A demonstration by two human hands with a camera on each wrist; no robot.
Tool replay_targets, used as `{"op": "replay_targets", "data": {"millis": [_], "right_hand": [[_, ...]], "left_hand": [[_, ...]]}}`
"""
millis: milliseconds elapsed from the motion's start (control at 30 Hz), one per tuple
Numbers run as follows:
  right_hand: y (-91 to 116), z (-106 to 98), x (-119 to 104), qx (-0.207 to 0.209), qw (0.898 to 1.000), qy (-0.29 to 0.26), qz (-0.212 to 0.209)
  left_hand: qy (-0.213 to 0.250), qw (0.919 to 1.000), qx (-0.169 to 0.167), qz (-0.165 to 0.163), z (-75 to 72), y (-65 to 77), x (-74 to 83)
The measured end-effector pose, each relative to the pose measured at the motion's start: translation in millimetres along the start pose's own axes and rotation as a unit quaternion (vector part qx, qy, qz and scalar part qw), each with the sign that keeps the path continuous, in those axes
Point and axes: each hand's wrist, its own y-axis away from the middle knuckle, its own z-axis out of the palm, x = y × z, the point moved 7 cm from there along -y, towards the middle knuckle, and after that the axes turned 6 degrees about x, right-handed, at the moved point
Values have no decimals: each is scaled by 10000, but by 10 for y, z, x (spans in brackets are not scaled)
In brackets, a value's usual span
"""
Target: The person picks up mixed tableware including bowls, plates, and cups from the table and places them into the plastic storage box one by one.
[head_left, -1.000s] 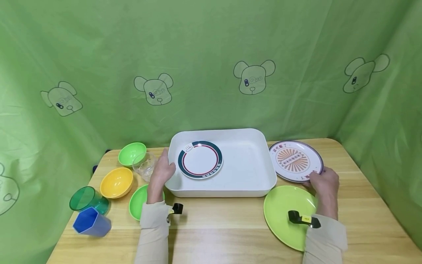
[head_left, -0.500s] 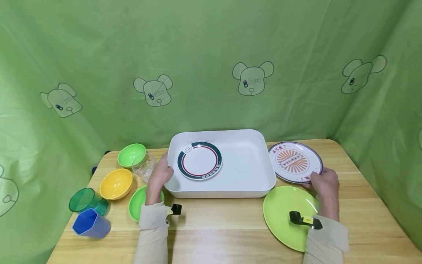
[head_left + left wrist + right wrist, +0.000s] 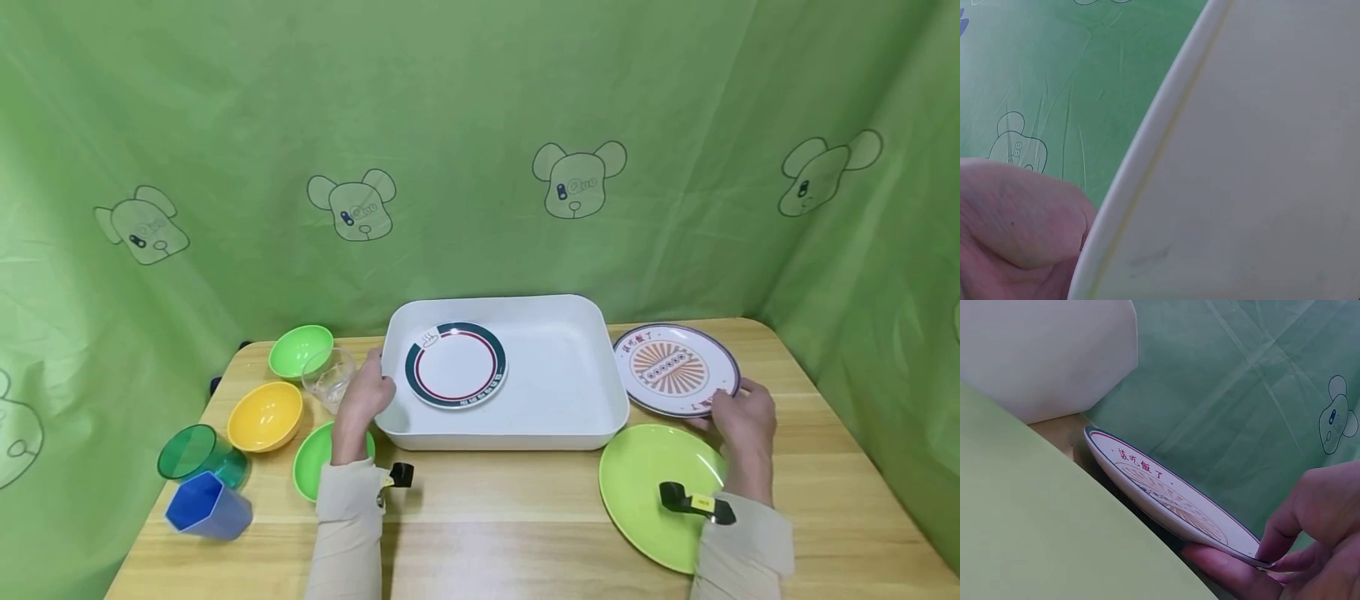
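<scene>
A person's right hand (image 3: 744,417) pinches the rim of a sunburst-patterned plate (image 3: 671,369); the left hand (image 3: 364,395) touches a white tray (image 3: 558,375), its grip partly hidden, impossible to tell.

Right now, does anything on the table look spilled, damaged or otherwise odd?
Only a faint grey mark on the white tray, near the rim by the left hand; it could be a scuff or a reflection. I see nothing spilled or broken.
</scene>
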Motion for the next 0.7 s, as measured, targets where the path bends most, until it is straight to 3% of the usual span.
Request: {"op": "replay_targets", "data": {"millis": [267,500,700], "right_hand": [[21,-77,-49,396,9990,-102,-175],[83,-90,-94,521,9915,-1192,44],[156,-102,-158,497,9852,-1640,68]], "left_hand": [[61,10000,20,-16,12,-10,-16],[108,9999,22,-37,13,-4,-13],[54,9999,41,-79,15,-1,-7]]}}
